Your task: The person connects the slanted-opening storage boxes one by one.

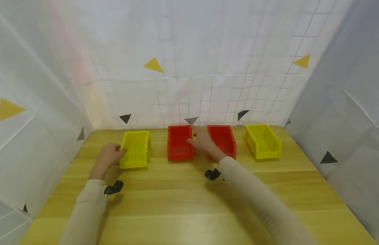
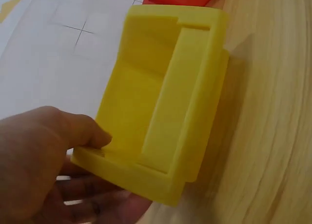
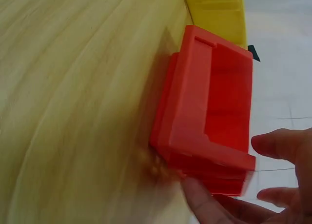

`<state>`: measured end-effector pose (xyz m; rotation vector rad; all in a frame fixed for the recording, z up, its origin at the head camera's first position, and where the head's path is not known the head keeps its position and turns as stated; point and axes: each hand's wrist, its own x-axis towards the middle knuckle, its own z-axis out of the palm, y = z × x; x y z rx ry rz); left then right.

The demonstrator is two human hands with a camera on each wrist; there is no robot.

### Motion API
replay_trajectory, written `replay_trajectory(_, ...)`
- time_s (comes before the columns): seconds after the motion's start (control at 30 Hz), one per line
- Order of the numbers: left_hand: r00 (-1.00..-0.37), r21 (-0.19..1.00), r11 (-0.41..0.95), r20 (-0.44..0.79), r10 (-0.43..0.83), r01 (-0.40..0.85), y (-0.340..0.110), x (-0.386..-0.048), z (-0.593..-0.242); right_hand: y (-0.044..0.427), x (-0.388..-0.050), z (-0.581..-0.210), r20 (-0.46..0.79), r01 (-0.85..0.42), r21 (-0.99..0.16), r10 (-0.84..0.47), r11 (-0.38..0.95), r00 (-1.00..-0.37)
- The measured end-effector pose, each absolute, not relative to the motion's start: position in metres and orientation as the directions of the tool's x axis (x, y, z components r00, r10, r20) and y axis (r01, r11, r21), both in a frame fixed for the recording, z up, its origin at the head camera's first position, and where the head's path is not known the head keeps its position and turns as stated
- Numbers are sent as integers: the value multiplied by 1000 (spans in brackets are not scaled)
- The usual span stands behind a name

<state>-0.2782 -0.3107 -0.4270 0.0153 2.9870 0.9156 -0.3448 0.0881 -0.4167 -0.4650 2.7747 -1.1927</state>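
My left hand (image 1: 109,157) grips the left side wall of a yellow plastic bin (image 1: 135,153), with the thumb inside the rim and the fingers outside and beneath, as the left wrist view shows. That bin (image 2: 141,102) has an open top and a low front lip. Between two red bins is my right hand (image 1: 204,140), spread around the right wall of the left red bin (image 1: 180,144). In the right wrist view its thumb hovers near the rim of that red bin (image 3: 187,102), and the other fingers extend along the outside. Firm contact there is unclear.
Partly behind my right forearm stands a second red bin (image 1: 223,137). Another yellow bin (image 1: 264,143) sits at the far right. All stand near the back edge of a wooden table (image 1: 164,204). White sheeting (image 1: 207,68) with yellow and black triangles encloses the back and sides.
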Motion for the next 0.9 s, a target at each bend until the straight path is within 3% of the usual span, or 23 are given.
replay_trajectory(0.33, -998, 598, 801, 61, -11, 28, -298, -270, -425, 82, -341, -425, 67, -196, -772, -228, 605, -971)
replay_trajectory(0.57, -979, 564, 822, 197, -46, 75, -280, -252, -414, 88, -321, -410, 55, -138, -818, -163, 559, -985)
replay_trajectory(0.9, -935, 577, 804, 344, -79, 144, -251, -219, -400, 109, -277, -377, 164, -219, -840, -153, 496, -975)
